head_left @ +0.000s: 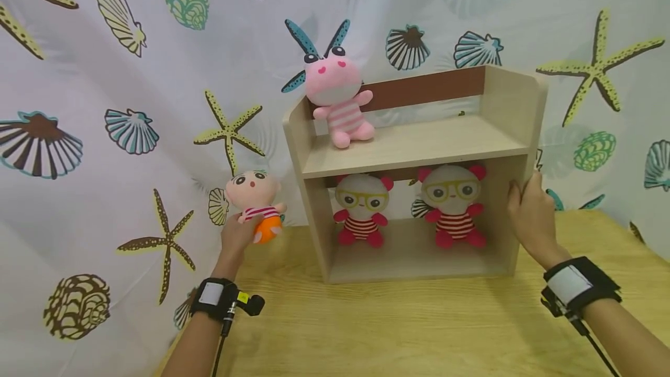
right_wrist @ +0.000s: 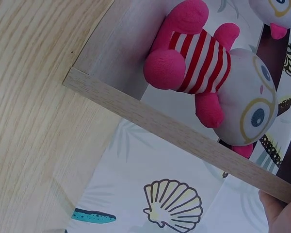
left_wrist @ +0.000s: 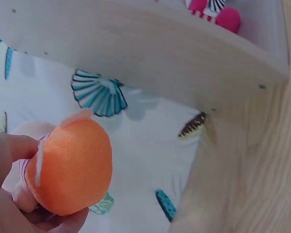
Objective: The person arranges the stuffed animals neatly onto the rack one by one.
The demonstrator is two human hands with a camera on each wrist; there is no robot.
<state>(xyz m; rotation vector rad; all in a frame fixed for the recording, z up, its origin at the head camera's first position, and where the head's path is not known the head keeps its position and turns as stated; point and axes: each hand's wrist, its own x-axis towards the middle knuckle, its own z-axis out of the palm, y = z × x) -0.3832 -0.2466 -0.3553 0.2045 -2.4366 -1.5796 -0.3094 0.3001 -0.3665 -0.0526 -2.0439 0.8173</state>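
My left hand (head_left: pixel 239 236) grips a small plush doll (head_left: pixel 253 191) with a striped top and orange bottom, held up left of the shelf. In the left wrist view the fingers and thumb wrap the doll's body, and its orange bottom (left_wrist: pixel 77 167) faces the camera. My right hand (head_left: pixel 534 220) holds the right side panel of the wooden shelf (head_left: pixel 419 150); its fingers are partly hidden behind the panel. On the upper board sits a pink plush hippo (head_left: pixel 337 95). Below it sit two plush pandas with yellow glasses, one left (head_left: pixel 362 208) and one right (head_left: pixel 452 205).
The shelf stands on a light wooden table (head_left: pixel 366 330). Behind it hangs a white curtain (head_left: pixel 173 92) printed with shells and starfish. Each wrist wears a black strap with a camera (head_left: pixel 253 305) and cable.
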